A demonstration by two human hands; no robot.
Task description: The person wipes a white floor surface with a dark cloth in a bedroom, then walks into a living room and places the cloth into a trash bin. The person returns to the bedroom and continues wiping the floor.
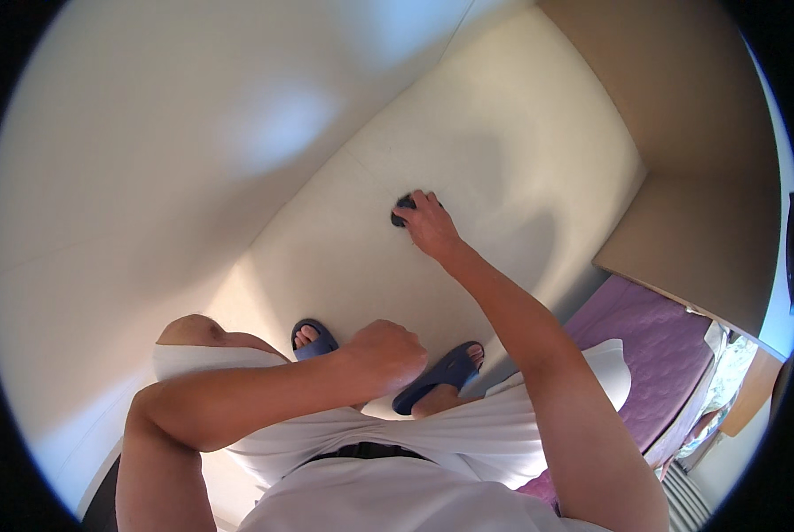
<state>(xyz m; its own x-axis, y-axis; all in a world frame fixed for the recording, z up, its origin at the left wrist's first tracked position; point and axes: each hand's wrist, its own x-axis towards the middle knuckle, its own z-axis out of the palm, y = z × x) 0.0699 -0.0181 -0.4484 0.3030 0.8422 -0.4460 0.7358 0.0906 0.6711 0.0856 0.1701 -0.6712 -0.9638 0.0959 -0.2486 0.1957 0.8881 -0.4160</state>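
Observation:
In front of me my right hand (429,223) is shut on a small black object (403,211) against the pale floor (364,253). The object's outline is rough, and my fingers cover much of it, so I cannot tell exactly what it is. My left hand (389,354) is curled into a fist, back upward, between my feet in the picture. Nothing shows in it, though the inside of the fist is hidden. Beneath it are my feet in dark blue slippers, the left slipper (317,342) and the right slipper (442,379).
A smooth pale wall (137,166) meets the floor along a slanting line on the left. To the right stands a brown wooden panel unit (696,226), its corner near my right arm. A bed with a purple quilted cover (643,332) lies below it.

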